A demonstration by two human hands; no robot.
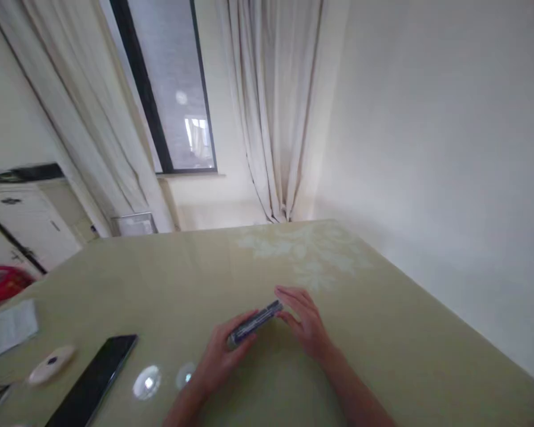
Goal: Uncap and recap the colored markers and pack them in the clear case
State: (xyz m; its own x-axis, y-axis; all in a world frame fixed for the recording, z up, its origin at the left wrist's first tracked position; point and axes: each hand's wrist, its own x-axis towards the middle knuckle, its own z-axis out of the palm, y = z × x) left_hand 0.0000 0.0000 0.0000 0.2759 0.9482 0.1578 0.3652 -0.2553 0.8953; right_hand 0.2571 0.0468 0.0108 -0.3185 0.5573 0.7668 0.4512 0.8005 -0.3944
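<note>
Dark tube (256, 324) — left hand (220, 353) clamped round it, right hand (308, 326) loosely spread by its end.

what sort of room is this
Probably a room in a home, judging by the long cream fabric curtains, the white cabinet with dark handles and the broad, glossy pale-green tabletop.

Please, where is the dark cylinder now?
In the head view, below centre, the dark cylinder is in the left hand, its far end beside the right hand.
</note>
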